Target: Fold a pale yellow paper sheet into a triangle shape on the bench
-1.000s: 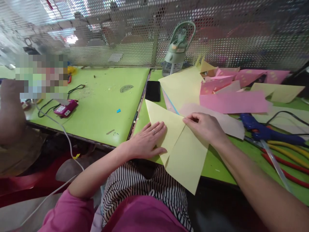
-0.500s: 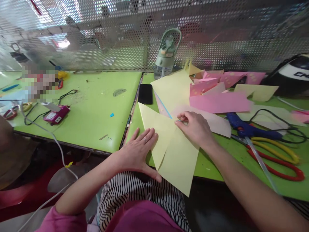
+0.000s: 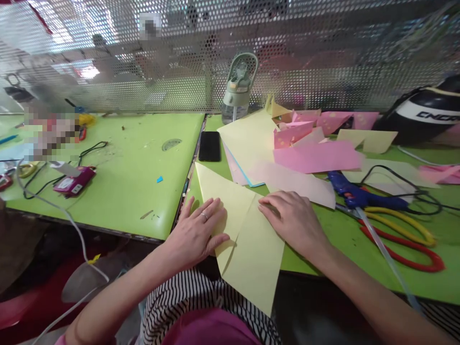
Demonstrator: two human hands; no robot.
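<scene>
A pale yellow sheet of paper point(image 3: 251, 268) with a folded flap lies over the front edge of the green table, its lower corner above my lap. My left hand point(image 3: 201, 230), wearing a ring, rests flat on the flap's left side with fingers stretched. Near the sheet's upper right edge, my right hand point(image 3: 291, 215) has thumb and forefinger closed together at the paper; its other fingers are curled and partly hidden. Just beyond lie more sheets: a yellow one point(image 3: 247, 139), a blue-edged one under it, and a pale pink one point(image 3: 305, 184).
A black phone point(image 3: 209, 146) and a green-lidded bottle point(image 3: 237, 91) stand beyond the paper. On the right lie a blue glue gun point(image 3: 366, 194) and red-and-yellow-handled scissors point(image 3: 402, 256). Pink cut paper point(image 3: 316, 155) is piled behind. A magenta power adapter point(image 3: 75, 181) sits left.
My left thumb has drawn in onto the flap. My right hand has shifted slightly down along the paper's edge. The view has tilted a little.
</scene>
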